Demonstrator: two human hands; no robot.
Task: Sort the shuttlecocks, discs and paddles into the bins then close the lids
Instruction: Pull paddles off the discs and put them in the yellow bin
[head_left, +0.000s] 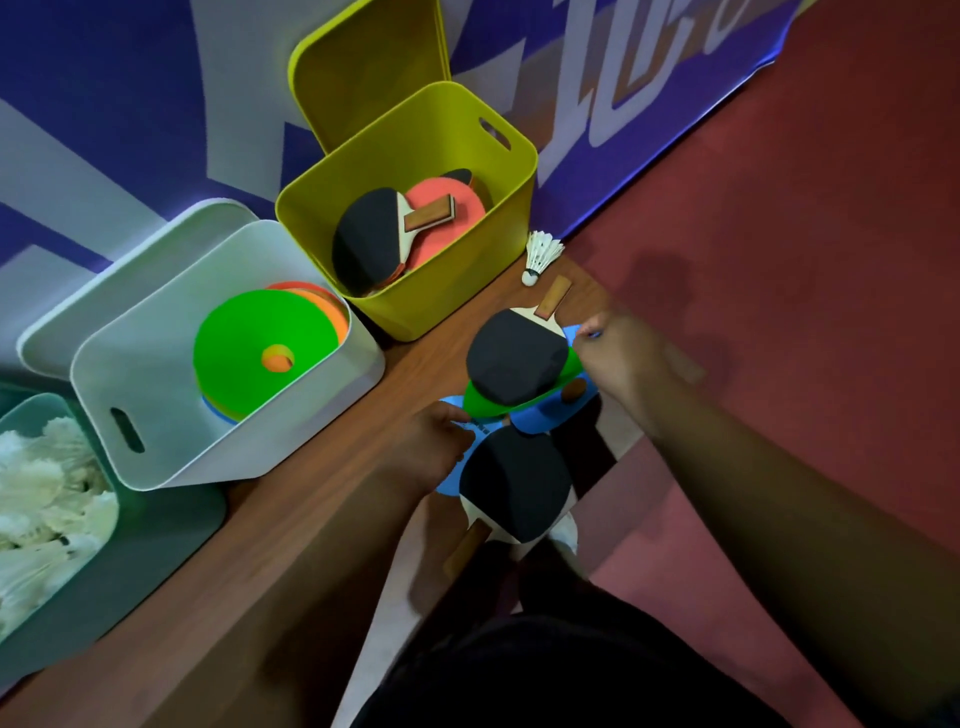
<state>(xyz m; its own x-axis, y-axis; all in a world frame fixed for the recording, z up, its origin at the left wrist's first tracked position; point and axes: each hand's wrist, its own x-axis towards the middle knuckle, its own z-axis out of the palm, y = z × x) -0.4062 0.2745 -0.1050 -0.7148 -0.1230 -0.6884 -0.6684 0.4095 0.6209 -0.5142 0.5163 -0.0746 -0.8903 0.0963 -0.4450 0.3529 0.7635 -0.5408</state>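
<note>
at frame centre our left hand (431, 449) and right hand (621, 358) each pinch an edge of the blue disc (545, 418), beneath two paddles (514, 358).

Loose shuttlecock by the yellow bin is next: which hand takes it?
Right. The right hand pinches the blue disc edge nearest the shuttlecock; the left hand is farther, across the paddles.

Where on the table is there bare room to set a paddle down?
Bare table in front of the white bin, beside the left hand. The end by the yellow bin is crowded with paddles, discs and a shuttlecock.
</note>
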